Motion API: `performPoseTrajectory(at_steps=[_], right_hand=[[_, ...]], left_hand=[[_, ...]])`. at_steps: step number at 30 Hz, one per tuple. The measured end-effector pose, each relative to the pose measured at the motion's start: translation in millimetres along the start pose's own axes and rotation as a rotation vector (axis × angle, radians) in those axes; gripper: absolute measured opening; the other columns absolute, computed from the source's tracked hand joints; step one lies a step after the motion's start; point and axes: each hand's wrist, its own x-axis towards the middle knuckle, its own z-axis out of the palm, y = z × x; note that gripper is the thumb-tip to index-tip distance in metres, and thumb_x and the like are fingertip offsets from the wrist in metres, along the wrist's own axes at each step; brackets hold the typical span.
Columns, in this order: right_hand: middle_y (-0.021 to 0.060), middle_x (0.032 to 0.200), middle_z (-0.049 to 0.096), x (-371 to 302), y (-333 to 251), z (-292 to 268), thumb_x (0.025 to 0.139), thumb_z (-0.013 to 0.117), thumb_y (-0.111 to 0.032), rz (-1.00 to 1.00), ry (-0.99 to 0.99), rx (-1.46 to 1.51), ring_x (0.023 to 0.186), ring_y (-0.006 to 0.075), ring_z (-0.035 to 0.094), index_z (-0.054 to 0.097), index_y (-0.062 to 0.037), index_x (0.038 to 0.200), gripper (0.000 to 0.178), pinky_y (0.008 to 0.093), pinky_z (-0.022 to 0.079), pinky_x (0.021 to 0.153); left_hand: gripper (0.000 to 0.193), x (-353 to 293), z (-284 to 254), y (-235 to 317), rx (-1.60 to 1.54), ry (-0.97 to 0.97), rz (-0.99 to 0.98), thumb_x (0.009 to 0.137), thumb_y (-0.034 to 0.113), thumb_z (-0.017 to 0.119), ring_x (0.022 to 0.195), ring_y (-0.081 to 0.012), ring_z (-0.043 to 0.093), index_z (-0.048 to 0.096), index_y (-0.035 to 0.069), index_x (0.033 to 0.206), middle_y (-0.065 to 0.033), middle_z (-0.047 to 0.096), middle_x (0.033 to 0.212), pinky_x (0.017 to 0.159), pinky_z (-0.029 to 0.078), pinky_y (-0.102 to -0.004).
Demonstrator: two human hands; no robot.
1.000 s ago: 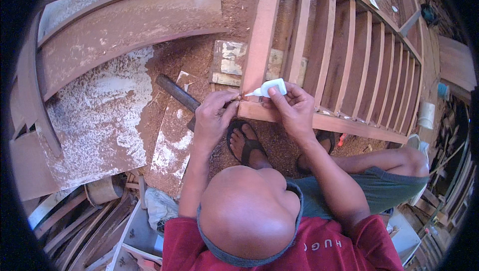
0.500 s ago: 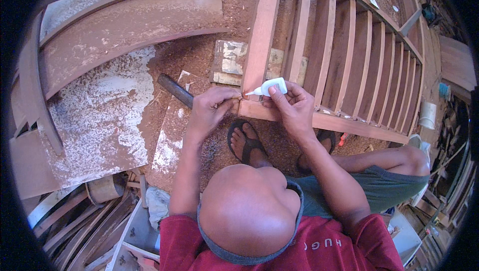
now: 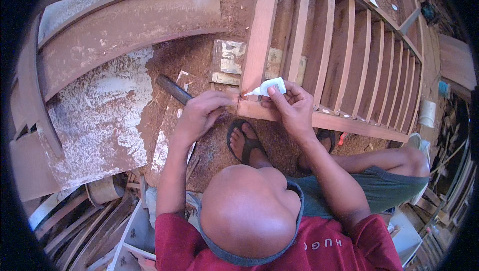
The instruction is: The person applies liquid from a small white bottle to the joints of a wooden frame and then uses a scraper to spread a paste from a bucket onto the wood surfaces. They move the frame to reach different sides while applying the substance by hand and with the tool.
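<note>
A small white squeeze bottle with a thin nozzle [image 3: 272, 87] is held by my right hand [image 3: 294, 109], thumb along its side. Its tip points left at the corner joint of a slatted wooden frame [image 3: 255, 54], close to or touching the wood. A reddish-brown patch shows at that joint. My left hand [image 3: 200, 114] is just left of the corner, its fingers stretched toward the joint and somewhat blurred. I make out nothing held in it. The frame's near rail [image 3: 349, 125] runs to the right beneath my right hand.
A dark rod-like handle [image 3: 173, 89] lies beyond my left hand. Curved wooden panels [image 3: 129, 36] and a white-stained board [image 3: 100, 116] fill the left side. My sandalled foot [image 3: 244, 143] is below the corner. A white cup [image 3: 427, 113] stands at the right.
My left hand has drawn back left from the corner joint, and its pinched fingers have straightened. The right hand and the bottle have stayed nearly in place.
</note>
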Motion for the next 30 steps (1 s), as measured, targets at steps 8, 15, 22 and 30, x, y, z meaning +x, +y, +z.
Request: performPoseTrajectory(at_steps=[8,15,22,30], right_hand=[[0.0128,0.095,0.071,-0.4,3.6,0.9,0.092,0.068,-0.01,0.008,-0.028,0.02,0.08,0.0154,0.069,0.064,0.0081,0.11,0.026,0.0277,0.059,0.072],[0.0134,0.097,0.07,3.5,-6.1,-3.7,0.094,0.065,-0.01,0.117,0.007,0.217,0.082,0.0197,0.07,0.061,0.006,0.116,0.027,0.0329,0.061,0.071],[0.0099,0.103,0.067,11.6,-11.1,-20.7,0.096,0.062,-0.018,0.263,-0.003,0.549,0.089,0.0195,0.067,0.06,-0.0026,0.117,0.026,0.0388,0.059,0.077],[0.007,0.106,0.067,23.6,-17.9,-42.6,0.097,0.061,-0.02,0.271,0.009,0.681,0.092,0.0196,0.066,0.06,-0.0063,0.119,0.025,0.0385,0.057,0.079]], left_hand=[[0.015,-47.1,26.7,-52.2,-0.114,0.705,-0.447,0.089,0.006,0.069,0.089,-0.0167,0.067,0.072,0.002,0.103,-0.0085,0.072,0.098,0.081,0.052,-0.0297],[0.018,-59.4,34.5,-74.7,-0.015,0.99,-0.567,0.088,0.012,0.07,0.085,-0.0158,0.065,0.069,0.0,0.102,-0.0095,0.07,0.096,0.077,0.051,-0.0294],[0.016,-25.2,13.4,-76.3,-0.009,0.891,-0.553,0.088,0.011,0.067,0.089,-0.0217,0.066,0.07,0.002,0.101,-0.0119,0.07,0.096,0.083,0.05,-0.0329],[0.021,-19.4,29.3,-97.2,0.263,0.629,-0.345,0.087,0.012,0.067,0.096,-0.0233,0.068,0.071,0.003,0.105,-0.0128,0.071,0.104,0.088,0.05,-0.0338]])
